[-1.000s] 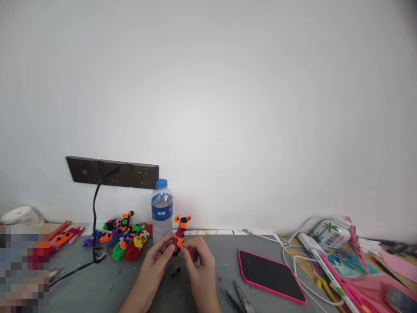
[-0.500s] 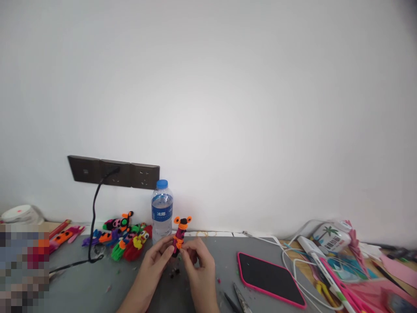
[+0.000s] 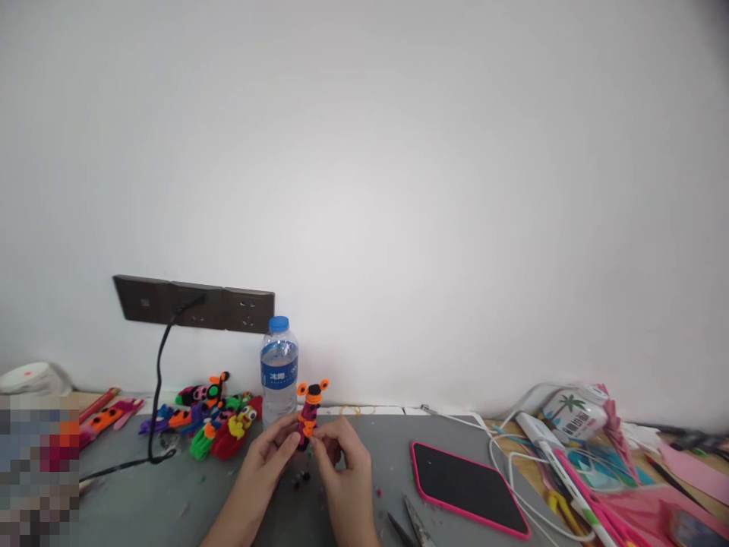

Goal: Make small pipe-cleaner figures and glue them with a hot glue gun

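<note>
Between both hands, above the grey mat (image 3: 187, 509), a small pipe-cleaner figure (image 3: 309, 410) stands upright, magenta and black with orange ears and an orange band. My left hand (image 3: 276, 452) is closed on its lower left side, thumb toward me. Fingers of my right hand (image 3: 345, 463) pinch the orange part at its lower right. The figure's bottom end is partly hidden by the fingertips. Just under the hands, a few small dark bits (image 3: 301, 479) lie on the mat.
Behind the figure stands a water bottle (image 3: 279, 372). A pile of fuzzy figures (image 3: 228, 425) lies left, near a black cable (image 3: 158, 380). Right are a pink-cased phone (image 3: 467, 490), scissors-like metal blades (image 3: 418, 524), white cables (image 3: 506, 471) and a palm-printed package (image 3: 575, 414).
The whole view has shifted slightly, so everything sits a little further left. Both hands keep their hold on the figure, which leans a touch differently.
</note>
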A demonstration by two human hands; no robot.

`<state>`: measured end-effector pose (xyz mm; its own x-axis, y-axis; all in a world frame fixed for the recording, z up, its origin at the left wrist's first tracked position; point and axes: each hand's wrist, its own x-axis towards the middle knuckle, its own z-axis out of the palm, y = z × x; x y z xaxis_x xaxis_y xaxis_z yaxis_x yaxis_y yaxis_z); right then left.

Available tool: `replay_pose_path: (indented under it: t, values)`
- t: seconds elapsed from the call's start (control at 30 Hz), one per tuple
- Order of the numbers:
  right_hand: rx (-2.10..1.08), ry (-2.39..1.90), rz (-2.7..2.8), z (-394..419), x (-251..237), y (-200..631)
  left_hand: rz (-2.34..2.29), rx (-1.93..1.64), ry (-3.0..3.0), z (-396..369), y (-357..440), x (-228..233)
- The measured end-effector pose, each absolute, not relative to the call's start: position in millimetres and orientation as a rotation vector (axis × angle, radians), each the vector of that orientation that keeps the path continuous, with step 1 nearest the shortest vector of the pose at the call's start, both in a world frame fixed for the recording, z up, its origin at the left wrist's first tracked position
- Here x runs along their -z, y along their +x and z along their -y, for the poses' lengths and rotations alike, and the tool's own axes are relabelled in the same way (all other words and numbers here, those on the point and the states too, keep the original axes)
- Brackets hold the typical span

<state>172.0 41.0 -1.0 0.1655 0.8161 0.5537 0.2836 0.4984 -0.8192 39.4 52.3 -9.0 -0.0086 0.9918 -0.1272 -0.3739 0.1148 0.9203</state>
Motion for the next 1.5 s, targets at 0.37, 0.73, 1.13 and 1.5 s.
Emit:
replay_pose_path:
  t: [0.37,0.73,1.13,1.5]
  values:
    - [-0.487,-1.047,1.411,-40,0,172,-1.008,-1.302,0.798,-50,41,6]
    - [-0.478,-1.047,1.401,-40,0,171,-0.999,-1.301,0.837,-54,38,16]
    - [-0.496,-1.046,1.404,-41,4,172,-0.982,-1.309,0.831,-54,40,16]
    - [-0.530,-1.066,1.406,-42,5,172,-0.931,-1.309,0.849,-55,38,22]
